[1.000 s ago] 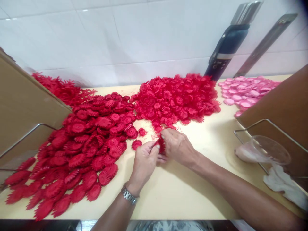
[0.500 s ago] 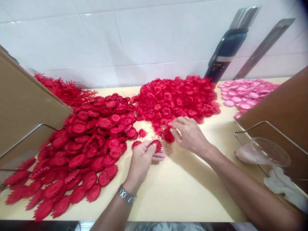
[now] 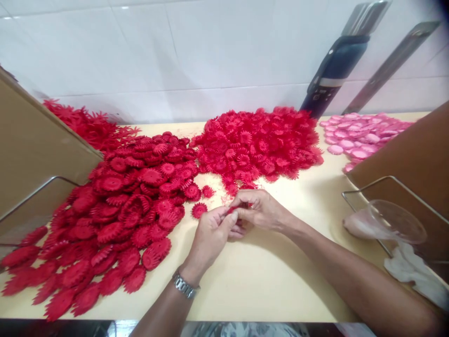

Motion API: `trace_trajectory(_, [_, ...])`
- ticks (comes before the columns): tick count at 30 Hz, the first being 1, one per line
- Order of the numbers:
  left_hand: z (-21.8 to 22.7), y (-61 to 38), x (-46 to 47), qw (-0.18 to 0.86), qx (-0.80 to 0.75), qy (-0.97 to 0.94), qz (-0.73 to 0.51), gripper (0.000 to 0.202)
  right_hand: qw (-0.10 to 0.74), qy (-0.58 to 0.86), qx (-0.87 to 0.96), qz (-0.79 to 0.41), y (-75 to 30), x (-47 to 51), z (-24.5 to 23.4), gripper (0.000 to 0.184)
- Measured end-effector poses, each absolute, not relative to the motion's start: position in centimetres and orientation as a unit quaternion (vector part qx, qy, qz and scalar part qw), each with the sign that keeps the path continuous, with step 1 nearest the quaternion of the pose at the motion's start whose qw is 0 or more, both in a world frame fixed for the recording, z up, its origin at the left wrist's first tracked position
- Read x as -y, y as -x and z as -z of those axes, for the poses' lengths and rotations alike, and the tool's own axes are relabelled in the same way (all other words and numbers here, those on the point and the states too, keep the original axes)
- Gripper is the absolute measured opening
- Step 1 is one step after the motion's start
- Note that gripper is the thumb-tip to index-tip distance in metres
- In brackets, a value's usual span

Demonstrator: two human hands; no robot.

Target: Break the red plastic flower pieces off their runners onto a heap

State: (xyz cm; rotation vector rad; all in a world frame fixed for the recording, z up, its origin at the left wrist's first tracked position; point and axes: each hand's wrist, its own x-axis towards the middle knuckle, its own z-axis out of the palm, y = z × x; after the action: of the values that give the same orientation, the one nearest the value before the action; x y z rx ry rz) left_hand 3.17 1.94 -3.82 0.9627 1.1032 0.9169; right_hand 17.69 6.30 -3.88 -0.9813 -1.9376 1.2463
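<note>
My left hand (image 3: 213,229) has a red fringed disc (image 3: 232,210) pinched between thumb and fingers; only a small part of the disc shows. Meeting it from the right, my right hand (image 3: 257,209) has its thumb and fingertips closed on the red piece there. Whether a second piece is between the fingers is hidden. A single red disc (image 3: 199,210) lies on the table just left of my hands, with a smaller one (image 3: 208,191) behind it. Beyond my right hand rises a heap of small red fringed pieces (image 3: 259,142); a heap of thicker, darker red discs (image 3: 133,206) spreads to the left.
Red star-shaped cutouts (image 3: 94,126) lie at the back left beside a cardboard panel (image 3: 38,140). Against the tiled wall stand a dark blue bottle (image 3: 338,65) and a metal bar (image 3: 393,65). At right are pink discs (image 3: 365,135), a brown panel (image 3: 403,178), a clear plastic cup (image 3: 396,222) and white cloth (image 3: 416,276).
My right hand has come down and left from the edge of the small red heap to meet my left hand. Its fingers have closed at the disc. The view has shifted slightly.
</note>
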Motion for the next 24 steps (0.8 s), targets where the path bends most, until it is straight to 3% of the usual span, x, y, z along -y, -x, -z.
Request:
trace_trajectory(3, [3.8,-3.3,-2.0,0.637,-0.497,-0.432,-0.401,0.023,0.314,0.37,0.753,-0.443,-17.7,-6.2,3.8,0.011])
trace_trajectory(8, [4.2,-3.4,-2.1,0.61,-0.525,-0.434,-0.404,0.017,0.332,0.361,0.846,-0.21,-17.0,-5.8,4.7,0.021])
trace_trajectory(12, [4.6,-3.5,-2.1,0.608,-0.525,-0.438,-0.403,0.015,0.308,0.398,0.862,-0.067,-16.3,-5.4,5.6,0.016])
trace_trajectory(24, [4.2,-3.6,-1.6,0.592,-0.538,-0.426,-0.422,0.019,0.245,0.538,0.807,0.01,-18.3,-6.8,4.5,0.021])
